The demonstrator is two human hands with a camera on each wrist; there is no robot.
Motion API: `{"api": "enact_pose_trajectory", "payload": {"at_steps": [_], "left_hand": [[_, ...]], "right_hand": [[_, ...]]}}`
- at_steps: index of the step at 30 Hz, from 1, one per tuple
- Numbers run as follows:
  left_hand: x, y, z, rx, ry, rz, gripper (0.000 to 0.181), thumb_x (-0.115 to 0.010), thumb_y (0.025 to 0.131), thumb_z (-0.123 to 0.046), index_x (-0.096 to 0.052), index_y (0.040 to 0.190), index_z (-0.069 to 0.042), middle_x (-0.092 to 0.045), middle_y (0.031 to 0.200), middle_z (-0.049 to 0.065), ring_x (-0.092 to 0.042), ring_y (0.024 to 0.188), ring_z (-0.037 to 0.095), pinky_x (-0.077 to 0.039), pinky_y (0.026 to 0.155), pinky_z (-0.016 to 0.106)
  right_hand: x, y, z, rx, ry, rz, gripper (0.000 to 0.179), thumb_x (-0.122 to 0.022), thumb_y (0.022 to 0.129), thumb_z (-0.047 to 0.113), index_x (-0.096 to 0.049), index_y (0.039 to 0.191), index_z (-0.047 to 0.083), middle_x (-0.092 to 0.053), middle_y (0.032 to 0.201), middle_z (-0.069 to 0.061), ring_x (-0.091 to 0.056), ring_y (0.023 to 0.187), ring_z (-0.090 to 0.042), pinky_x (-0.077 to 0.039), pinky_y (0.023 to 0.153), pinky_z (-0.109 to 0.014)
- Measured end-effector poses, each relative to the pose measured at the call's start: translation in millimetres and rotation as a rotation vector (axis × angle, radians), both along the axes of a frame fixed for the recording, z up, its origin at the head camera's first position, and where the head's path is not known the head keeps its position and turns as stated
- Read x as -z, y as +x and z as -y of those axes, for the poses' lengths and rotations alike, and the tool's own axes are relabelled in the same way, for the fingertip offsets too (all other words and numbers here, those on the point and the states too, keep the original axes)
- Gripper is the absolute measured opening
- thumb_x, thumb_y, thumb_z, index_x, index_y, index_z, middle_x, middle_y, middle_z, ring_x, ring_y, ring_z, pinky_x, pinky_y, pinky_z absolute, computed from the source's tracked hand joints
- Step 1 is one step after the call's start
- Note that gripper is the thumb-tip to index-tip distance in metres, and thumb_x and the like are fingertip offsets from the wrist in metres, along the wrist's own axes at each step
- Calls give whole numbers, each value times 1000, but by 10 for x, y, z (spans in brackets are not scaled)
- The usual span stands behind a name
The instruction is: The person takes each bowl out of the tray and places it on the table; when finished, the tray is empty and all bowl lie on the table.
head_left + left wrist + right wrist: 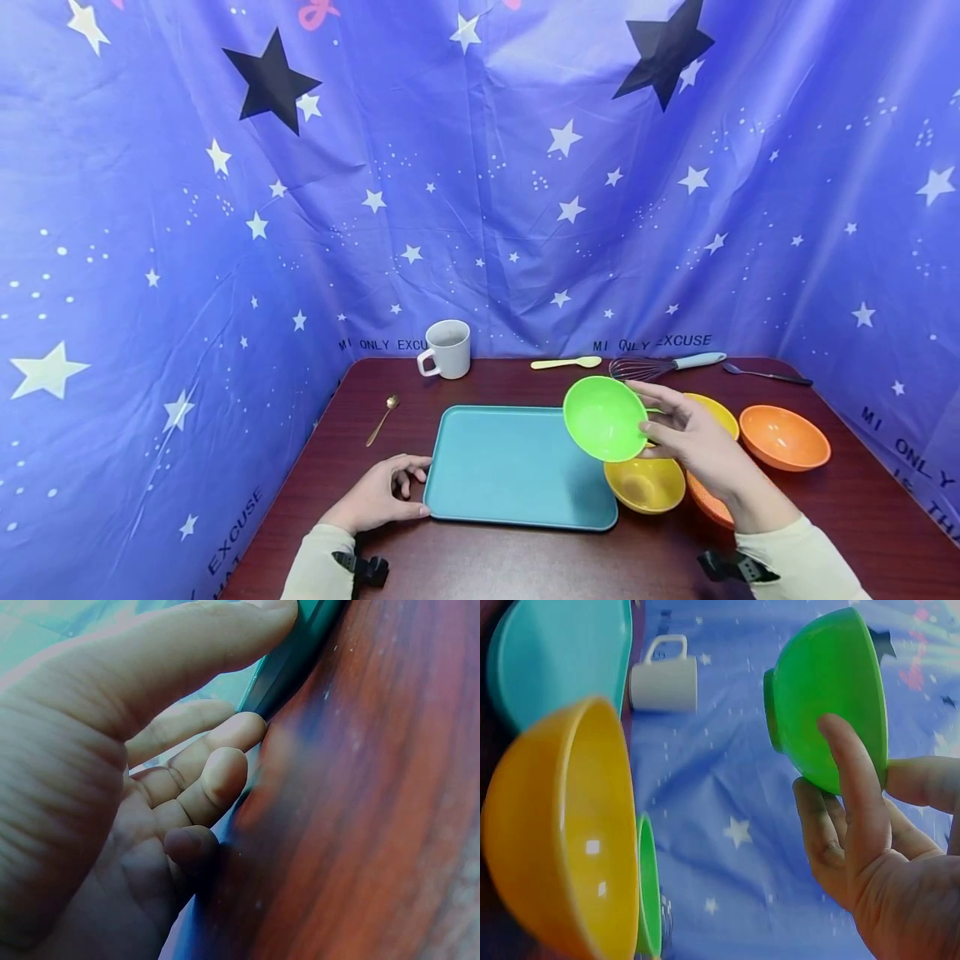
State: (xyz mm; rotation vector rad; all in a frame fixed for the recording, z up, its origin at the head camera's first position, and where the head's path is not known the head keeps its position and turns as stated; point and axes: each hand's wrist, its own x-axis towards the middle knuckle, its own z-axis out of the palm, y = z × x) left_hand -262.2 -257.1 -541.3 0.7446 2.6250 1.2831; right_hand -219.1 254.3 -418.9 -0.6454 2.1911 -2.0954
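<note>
My right hand (693, 437) holds a bright green bowl (603, 419) by its rim, tilted above the right side of a teal tray (517, 467). In the right wrist view, thumb and fingers pinch the green bowl (817, 705) from its side. Beneath it a yellow bowl (645, 486) stands at the tray's right edge. My left hand (382, 493) rests at the tray's left edge, thumb and index finger touching it. The other fingers curl loosely in the left wrist view, with nothing inside the palm.
Right of the tray are another yellow bowl (716, 412), an orange bowl (783, 437), and a second orange bowl (708, 500) partly under my wrist. Another green bowl (648, 885) is mostly hidden. A mug (447, 350), spoons and a whisk (667, 364) lie toward the back.
</note>
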Motion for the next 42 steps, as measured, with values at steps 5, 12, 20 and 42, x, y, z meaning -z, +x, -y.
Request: {"api": "enact_pose_trajectory", "payload": {"at_steps": [5,12,20,42], "left_hand": [[1,1,1,-3,-2,-2,72,-94,79,-33,-63,142,-18,-64,109,-2,-60,82,19,-50,72,28],[0,15,6,-18,-2,6,72,-95,79,-29,-63,142,-17,-65,110,0,-60,82,22,-48,71,28],[4,9,28,-6,-5,5,73,-94,79,-34,-63,142,-18,-65,109,-2,-60,82,17,-49,71,27],[-20,19,28,-9,-15,11,72,-94,78,-33,-63,142,-19,-65,110,-1,-60,83,19,-49,72,29]], "right_hand": [[50,49,-269,43,-39,-30,56,-59,104,-3,-42,158,3,-65,129,0,-73,98,-19,-62,72,-39],[102,109,-635,63,-106,-37,57,-54,104,-10,-45,158,7,-66,130,2,-73,97,-18,-62,72,-39],[192,200,-1034,112,-134,-93,59,-50,102,-17,-45,157,3,-68,128,1,-74,98,-16,-61,70,-41],[639,496,-2138,154,-168,-18,62,-40,104,-20,-61,148,19,-73,116,1,-75,98,-15,-61,68,-42]]}}
